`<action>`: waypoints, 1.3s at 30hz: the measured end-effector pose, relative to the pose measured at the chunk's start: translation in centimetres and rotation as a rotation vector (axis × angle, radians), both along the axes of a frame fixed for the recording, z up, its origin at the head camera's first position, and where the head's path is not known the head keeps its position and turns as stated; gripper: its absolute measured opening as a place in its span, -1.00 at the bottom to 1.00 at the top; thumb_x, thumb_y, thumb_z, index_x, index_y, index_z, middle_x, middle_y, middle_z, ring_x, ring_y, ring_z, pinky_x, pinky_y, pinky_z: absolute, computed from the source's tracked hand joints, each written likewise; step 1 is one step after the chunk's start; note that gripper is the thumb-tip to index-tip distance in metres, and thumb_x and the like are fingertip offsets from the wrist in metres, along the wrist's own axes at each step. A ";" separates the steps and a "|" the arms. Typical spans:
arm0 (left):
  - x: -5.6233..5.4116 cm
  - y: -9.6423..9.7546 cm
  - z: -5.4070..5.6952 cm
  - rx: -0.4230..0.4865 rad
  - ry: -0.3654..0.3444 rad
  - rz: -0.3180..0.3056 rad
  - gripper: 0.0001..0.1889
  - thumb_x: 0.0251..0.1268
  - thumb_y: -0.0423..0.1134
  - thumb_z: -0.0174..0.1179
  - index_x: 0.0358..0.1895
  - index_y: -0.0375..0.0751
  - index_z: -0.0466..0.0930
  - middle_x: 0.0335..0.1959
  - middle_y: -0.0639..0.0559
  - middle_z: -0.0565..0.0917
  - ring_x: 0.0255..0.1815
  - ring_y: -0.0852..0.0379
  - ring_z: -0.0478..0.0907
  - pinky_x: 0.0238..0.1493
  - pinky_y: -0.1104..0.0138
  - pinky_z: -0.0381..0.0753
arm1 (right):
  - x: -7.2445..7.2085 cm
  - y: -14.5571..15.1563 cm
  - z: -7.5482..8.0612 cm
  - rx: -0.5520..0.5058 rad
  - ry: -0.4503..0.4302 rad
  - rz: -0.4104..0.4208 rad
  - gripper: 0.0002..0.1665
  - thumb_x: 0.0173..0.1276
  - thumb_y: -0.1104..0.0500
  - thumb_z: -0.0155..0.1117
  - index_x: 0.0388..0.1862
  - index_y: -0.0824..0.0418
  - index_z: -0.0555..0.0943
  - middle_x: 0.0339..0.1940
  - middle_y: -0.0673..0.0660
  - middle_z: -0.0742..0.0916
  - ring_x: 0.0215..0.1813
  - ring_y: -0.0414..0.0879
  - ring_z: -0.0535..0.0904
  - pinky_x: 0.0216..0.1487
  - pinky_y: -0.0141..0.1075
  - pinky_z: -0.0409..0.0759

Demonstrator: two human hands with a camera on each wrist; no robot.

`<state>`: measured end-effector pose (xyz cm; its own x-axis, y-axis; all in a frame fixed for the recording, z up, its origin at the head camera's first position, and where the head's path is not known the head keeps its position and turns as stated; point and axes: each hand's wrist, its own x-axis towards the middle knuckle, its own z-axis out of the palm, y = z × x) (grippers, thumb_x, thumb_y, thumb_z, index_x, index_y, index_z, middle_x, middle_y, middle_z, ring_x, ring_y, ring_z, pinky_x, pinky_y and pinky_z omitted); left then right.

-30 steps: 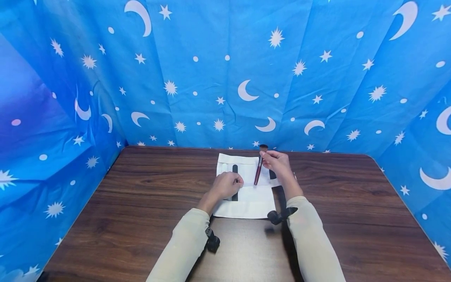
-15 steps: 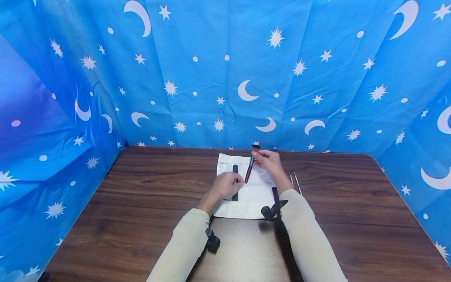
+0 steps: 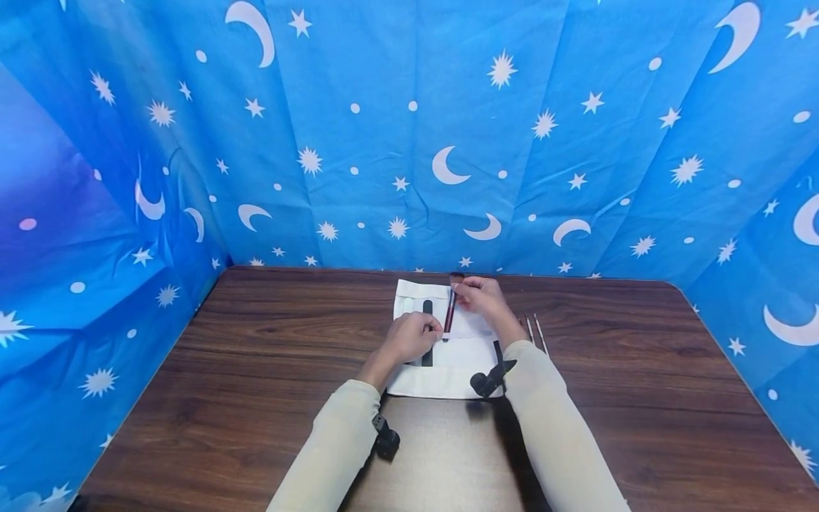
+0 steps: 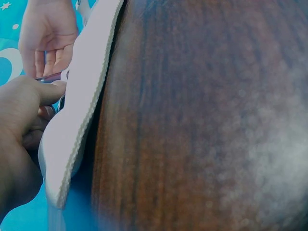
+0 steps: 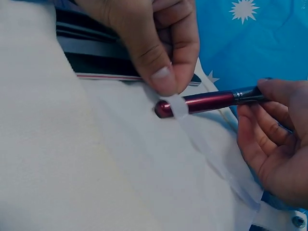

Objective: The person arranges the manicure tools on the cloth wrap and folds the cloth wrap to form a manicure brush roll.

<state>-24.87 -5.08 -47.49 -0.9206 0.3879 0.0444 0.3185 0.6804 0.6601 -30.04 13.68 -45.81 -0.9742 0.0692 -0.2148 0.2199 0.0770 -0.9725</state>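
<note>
Pouch (image 3: 470, 355): soft, light cloth, as judged by its look; laid open between the hands, and likely to buckle if pushed, so best pinned near the loop.
Right hand (image 3: 483, 295): thumb and fingertips closed on the brush near its bristle end.
Left hand (image 3: 412, 336): thumb and finger clamped together on the loop, over the pouch.
Brush (image 3: 450, 313): held over the pouch, bristles away from the person, handle end passed through the loop; expected to be light and stiff.
Handle (image 5: 209, 102): glossy, so probably slippery; to be guided by the metal collar (image 5: 248, 94), where a firm grip should be had.
Bristles (image 3: 457, 277): presumably soft and easily splayed, so best left unpinched.
Loop (image 5: 180, 106): thin and limp; judged best held by its edge.
Head view: two sticks (image 3: 537, 333) are shown on the surface (image 3: 288, 370) beyond the right wrist, and the bristles too; neither is seen from the wrists.
Left wrist view: the pouch's stitched edge is shown side-on; the brush is mostly hidden.
Right wrist view: the rounded handle end is shown poking out of the loop, too small to be made out clearly from the head.
</note>
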 end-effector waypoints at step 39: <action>-0.1 0.0 -0.4 0.048 0.013 0.035 -0.87 0.42 -0.33 0.29 -0.31 -0.08 0.77 -0.65 0.24 0.48 -0.58 0.26 0.36 -0.43 0.35 0.35 | 2.9 0.0 0.9 0.237 -0.134 0.348 -0.91 0.32 0.40 0.27 -0.39 0.35 0.67 -0.54 0.03 0.72 -0.47 -0.24 0.63 -0.36 -0.46 0.62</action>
<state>-24.97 -5.08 -47.92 -0.9328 0.3527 0.0741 0.3039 0.6592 0.6879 -27.14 13.67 -44.87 -0.9129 -0.1958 -0.3582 0.2641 0.3859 -0.8839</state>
